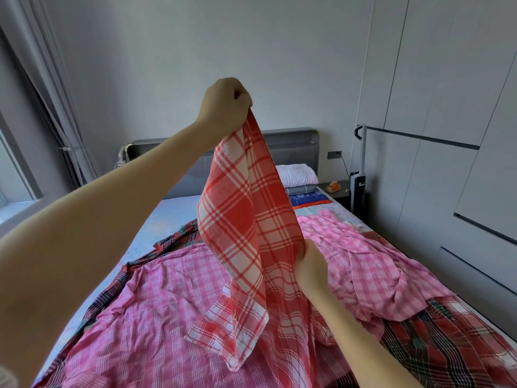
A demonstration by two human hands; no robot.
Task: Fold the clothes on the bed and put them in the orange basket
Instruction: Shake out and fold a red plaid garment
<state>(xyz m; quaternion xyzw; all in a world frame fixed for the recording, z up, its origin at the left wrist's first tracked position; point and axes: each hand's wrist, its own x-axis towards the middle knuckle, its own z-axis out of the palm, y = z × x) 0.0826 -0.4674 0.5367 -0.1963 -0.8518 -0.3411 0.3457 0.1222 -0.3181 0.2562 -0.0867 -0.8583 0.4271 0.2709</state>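
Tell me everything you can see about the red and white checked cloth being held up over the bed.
The red and white checked cloth looks like thin woven fabric in a broad plaid, lightly creased. It hangs lengthwise in loose vertical folds above the bed. The left hand pinches its top end high up; the right hand holds its right edge about halfway down. Its lower end, with a hemmed corner, drapes onto the pink checked shirt spread on the bed.
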